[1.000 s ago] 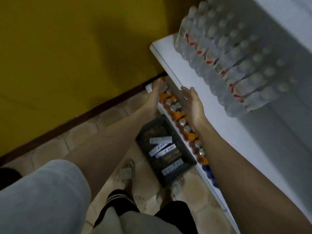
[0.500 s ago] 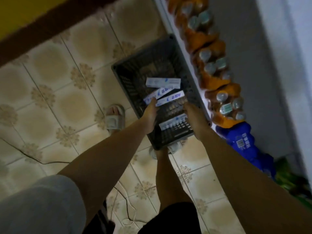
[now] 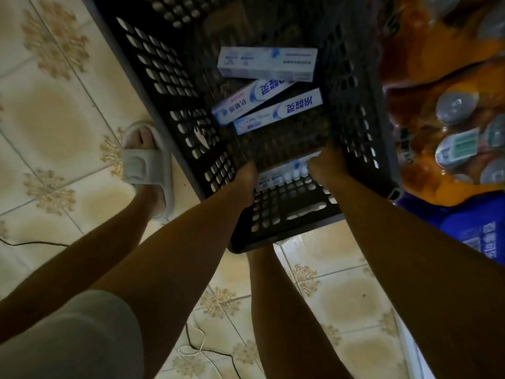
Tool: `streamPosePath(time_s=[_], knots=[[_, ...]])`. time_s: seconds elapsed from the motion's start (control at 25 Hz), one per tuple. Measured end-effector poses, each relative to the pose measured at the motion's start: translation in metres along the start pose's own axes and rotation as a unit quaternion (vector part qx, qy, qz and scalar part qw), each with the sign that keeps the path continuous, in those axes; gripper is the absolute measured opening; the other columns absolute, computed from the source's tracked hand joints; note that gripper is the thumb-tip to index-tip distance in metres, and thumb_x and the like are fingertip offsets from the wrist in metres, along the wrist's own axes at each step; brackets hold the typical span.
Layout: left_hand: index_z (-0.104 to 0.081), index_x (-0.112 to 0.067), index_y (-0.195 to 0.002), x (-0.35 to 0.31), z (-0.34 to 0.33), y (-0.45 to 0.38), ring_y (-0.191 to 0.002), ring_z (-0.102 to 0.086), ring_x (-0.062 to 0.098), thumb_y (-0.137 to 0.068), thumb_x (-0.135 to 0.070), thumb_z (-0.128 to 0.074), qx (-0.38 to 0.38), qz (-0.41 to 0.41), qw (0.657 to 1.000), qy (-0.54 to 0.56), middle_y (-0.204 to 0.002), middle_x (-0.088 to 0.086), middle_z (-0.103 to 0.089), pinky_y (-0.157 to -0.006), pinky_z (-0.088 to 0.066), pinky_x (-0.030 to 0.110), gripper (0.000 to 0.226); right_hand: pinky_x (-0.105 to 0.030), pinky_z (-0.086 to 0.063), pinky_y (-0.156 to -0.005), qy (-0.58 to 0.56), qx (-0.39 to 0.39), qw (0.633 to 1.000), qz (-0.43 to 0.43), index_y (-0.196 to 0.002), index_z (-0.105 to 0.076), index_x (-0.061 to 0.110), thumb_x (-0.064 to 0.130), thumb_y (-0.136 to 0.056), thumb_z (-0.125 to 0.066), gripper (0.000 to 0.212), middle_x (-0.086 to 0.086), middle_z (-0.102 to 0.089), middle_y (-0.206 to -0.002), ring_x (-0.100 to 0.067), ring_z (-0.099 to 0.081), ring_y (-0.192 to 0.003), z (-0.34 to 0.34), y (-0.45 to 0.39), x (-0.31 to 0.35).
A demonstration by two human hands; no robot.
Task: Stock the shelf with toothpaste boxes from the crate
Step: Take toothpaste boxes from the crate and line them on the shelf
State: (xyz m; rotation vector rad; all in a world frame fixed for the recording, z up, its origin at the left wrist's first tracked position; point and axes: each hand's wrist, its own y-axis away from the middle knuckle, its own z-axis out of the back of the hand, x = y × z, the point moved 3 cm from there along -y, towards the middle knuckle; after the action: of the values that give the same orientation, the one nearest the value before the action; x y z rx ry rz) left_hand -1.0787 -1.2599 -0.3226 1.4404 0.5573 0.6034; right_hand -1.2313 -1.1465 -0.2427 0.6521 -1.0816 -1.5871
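1. While both hands are down inside the black perforated plastic crate (image 3: 175, 86), I judge the step in hand to be picking up the nearest white-and-blue toothpaste box (image 3: 284, 175), the one lying against the crate's near wall.
2. My left hand (image 3: 247, 179) sits at that box's left end and my right hand (image 3: 326, 166) at its right end — each seems to touch it, with the middle of the box showing between them.
3. Fingers are curled under and hidden, so I cannot tell whether either hand has closed on the box or only rests against it.
4. To do this well, I would pinch the box by its short ends, keep it level, and lift straight up so it clears the near wall without snagging on the holes.
5. One firm hand would probably carry a box this light; the other could then take a second box.
6. Three more white-and-blue toothpaste boxes (image 3: 269, 64) lie farther in, well apart from the hands — one flat across the crate, two angled and overlapping just below it.
7. Orange shrink-wrapped packs of capped bottles (image 3: 453, 110) fill the low shelf to the right of the crate, with a blue pack (image 3: 470, 228) beside them.
8. No free shelf space for toothpaste shows from this angle, so the placing spot is not something I can judge.
9. My grey slide sandal (image 3: 144, 165) stands on the patterned tile floor (image 3: 54, 110) just left of the crate.
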Motion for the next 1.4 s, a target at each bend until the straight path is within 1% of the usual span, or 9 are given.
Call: streamPosePath(time_s=[0.2, 0.44, 0.6, 0.68, 1.0, 1.12, 1.2, 1.32, 1.4], knots=[[-0.054, -0.026, -0.137, 0.044, 0.011, -0.096, -0.119, -0.057, 0.03, -0.078, -0.07, -0.05, -0.007, 0.029, 0.999, 0.023, -0.144, 0.002, -0.051, -0.104, -0.045, 0.049, 0.074, -0.026, -0.034, -0.081, -0.016, 0.008, 1.0, -0.021, -0.136, -0.045, 0.006, 0.013, -0.1, -0.046, 0.037, -0.017, -0.051, -0.135, -0.033, -0.051, -0.12, -0.013, -0.023, -0.008], [-0.057, -0.012, -0.13, -0.023, -0.008, 0.033, -0.106, -0.063, 0.026, -0.097, -0.055, -0.045, -0.031, 0.015, 0.999, 0.018, -0.117, 0.004, -0.064, -0.079, -0.049, 0.034, 0.056, -0.023, -0.045, -0.08, -0.16, -0.012, 0.983, -0.086, -0.137, -0.047, 0.008, -0.002, -0.089, -0.054, 0.049, -0.009, -0.053, -0.132, -0.024, -0.055, -0.115, 0.0, -0.016, -0.013], [-0.045, -0.014, -0.138, -0.056, -0.001, 0.068, -0.106, -0.054, 0.025, -0.101, -0.041, -0.042, -0.08, -0.006, 0.997, 0.008, -0.126, 0.007, -0.054, -0.093, -0.047, 0.038, 0.047, -0.016, -0.045, -0.063, -0.245, -0.017, 0.964, -0.1, -0.137, -0.046, 0.009, -0.007, -0.085, -0.055, 0.055, -0.006, -0.054, -0.128, -0.016, -0.052, -0.102, 0.01, 0.013, -0.01], [-0.041, -0.017, -0.139, -0.069, 0.008, 0.085, -0.109, -0.054, 0.027, -0.1, -0.035, -0.044, -0.094, -0.03, 0.995, 0.021, -0.128, 0.01, -0.053, -0.1, -0.047, 0.044, 0.043, -0.021, -0.046, -0.07, -0.274, -0.01, 0.957, -0.094, -0.135, -0.048, 0.011, -0.005, -0.087, -0.055, 0.051, -0.008, -0.056, -0.129, -0.019, -0.053, -0.106, 0.014, 0.034, -0.006], [-0.049, -0.014, -0.136, -0.099, 0.046, 0.166, -0.099, -0.059, 0.024, -0.087, -0.032, -0.068, -0.064, -0.12, 0.989, -0.064, -0.125, 0.009, -0.057, -0.086, -0.053, 0.038, 0.055, -0.022, -0.049, -0.072, -0.345, -0.02, 0.938, -0.004, -0.124, -0.055, 0.011, -0.001, -0.088, -0.056, 0.038, -0.004, -0.064, -0.108, -0.016, -0.062, -0.1, 0.042, 0.113, 0.025], [-0.054, -0.016, -0.13, -0.116, 0.056, 0.209, -0.109, -0.061, 0.03, -0.059, -0.051, -0.081, -0.077, -0.191, 0.958, -0.199, -0.13, 0.011, -0.055, -0.093, -0.054, 0.045, 0.085, -0.015, -0.047, -0.064, -0.346, -0.044, 0.937, 0.019, -0.124, -0.054, 0.011, -0.002, -0.084, -0.06, 0.042, -0.007, -0.064, -0.112, -0.015, -0.061, -0.096, 0.068, 0.15, 0.046], [-0.052, -0.012, -0.127, -0.137, 0.061, 0.247, -0.11, -0.058, 0.027, -0.063, -0.042, -0.087, -0.084, -0.24, 0.922, -0.293, -0.13, 0.009, -0.049, -0.095, -0.053, 0.042, 0.079, -0.013, -0.047, -0.063, -0.335, -0.059, 0.939, 0.05, -0.122, -0.057, 0.01, -0.003, -0.081, -0.06, 0.043, -0.011, -0.066, -0.113, -0.014, -0.062, -0.093, 0.088, 0.178, 0.061], [-0.051, -0.006, -0.124, -0.17, 0.072, 0.322, -0.111, -0.058, 0.028, -0.07, -0.02, -0.087, -0.045, -0.297, 0.869, -0.394, -0.126, 0.01, -0.052, -0.091, -0.051, 0.039, 0.066, -0.023, -0.054, -0.082, -0.312, -0.078, 0.943, 0.089, -0.122, -0.056, 0.012, -0.002, -0.079, -0.063, 0.046, -0.007, -0.066, -0.116, -0.019, -0.063, -0.107, 0.122, 0.237, 0.086], [-0.055, -0.005, -0.124, -0.189, 0.081, 0.375, -0.113, -0.058, 0.029, -0.075, -0.012, -0.083, 0.005, -0.33, 0.816, -0.475, -0.126, 0.011, -0.057, -0.088, -0.047, 0.031, 0.056, -0.013, -0.052, -0.076, -0.301, -0.085, 0.943, 0.116, -0.121, -0.054, 0.006, -0.005, -0.081, -0.062, 0.043, -0.005, -0.063, -0.113, -0.017, -0.061, -0.102, 0.145, 0.282, 0.104]])
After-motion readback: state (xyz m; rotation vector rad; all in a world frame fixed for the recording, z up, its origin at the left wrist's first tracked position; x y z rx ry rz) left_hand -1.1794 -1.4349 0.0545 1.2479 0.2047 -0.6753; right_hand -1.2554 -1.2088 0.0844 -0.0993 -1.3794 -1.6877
